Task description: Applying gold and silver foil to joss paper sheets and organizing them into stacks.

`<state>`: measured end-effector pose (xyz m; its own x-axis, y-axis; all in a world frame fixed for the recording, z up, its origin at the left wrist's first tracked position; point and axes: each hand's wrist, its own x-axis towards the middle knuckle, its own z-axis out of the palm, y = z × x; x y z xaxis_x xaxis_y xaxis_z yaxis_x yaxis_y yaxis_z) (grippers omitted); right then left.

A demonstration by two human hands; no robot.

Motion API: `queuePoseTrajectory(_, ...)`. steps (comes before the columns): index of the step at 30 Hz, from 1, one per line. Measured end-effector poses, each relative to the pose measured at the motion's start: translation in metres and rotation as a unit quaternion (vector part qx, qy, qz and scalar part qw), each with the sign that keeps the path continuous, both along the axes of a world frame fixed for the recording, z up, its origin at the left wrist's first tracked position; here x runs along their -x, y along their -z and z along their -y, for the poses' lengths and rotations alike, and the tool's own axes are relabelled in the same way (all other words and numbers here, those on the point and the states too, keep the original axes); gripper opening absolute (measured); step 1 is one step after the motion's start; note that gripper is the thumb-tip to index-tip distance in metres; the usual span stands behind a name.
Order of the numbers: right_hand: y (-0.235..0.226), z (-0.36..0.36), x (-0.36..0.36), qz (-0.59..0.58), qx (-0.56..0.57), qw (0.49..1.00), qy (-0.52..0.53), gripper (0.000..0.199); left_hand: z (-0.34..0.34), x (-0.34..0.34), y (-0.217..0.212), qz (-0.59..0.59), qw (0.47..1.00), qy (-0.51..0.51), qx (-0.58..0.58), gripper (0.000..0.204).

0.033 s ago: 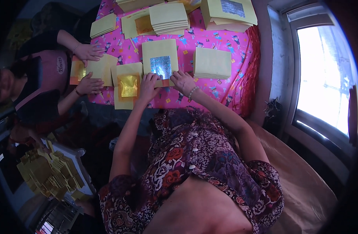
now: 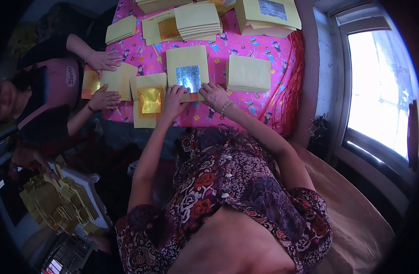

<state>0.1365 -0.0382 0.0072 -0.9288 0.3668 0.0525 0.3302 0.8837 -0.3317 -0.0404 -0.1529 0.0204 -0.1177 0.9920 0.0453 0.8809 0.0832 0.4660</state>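
Yellow paper sheet (image 2: 186,58) with a silver foil square (image 2: 188,76) is lying on the pink tablecloth (image 2: 218,51), left of and apart from a paper stack (image 2: 249,73). From my remote seat I am judging it light, flexible and easily creased, the foil probably slicker and more delicate than the plain paper; I am favouring a gentle hold at the side edges, clear of the foil. The left hand (image 2: 174,101) is resting with bent fingers at the lower left, the right hand (image 2: 214,97) likewise at the lower right. I am failing to tell whether either is pinching or merely pressing, as the fingers are hiding their contact. They are also covering lower corners beside a small orange strip (image 2: 194,97), and I am not making out how many layers are lying there.
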Motion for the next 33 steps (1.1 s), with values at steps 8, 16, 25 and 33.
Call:
queuePoseTrajectory(8,-0.006,-0.014,0.002,0.003,0.064,0.998,-0.010,0.019,-0.011,0.021,-0.002,0.123,0.991,0.010,0.047,0.039)
queuePoseTrajectory(16,-0.005,-0.020,0.005,0.023,0.086,0.996,-0.009,0.015,-0.016,0.027,0.002,0.169,0.982,0.007,0.085,0.041)
queuePoseTrajectory(25,-0.006,-0.020,0.006,0.031,0.084,0.996,-0.006,0.016,-0.017,0.030,0.001,0.189,0.978,0.005,0.093,0.041)
queuePoseTrajectory(33,-0.010,-0.021,0.006,0.052,0.101,0.994,-0.007,0.017,-0.017,0.029,0.000,0.199,0.975,-0.005,0.101,0.042)
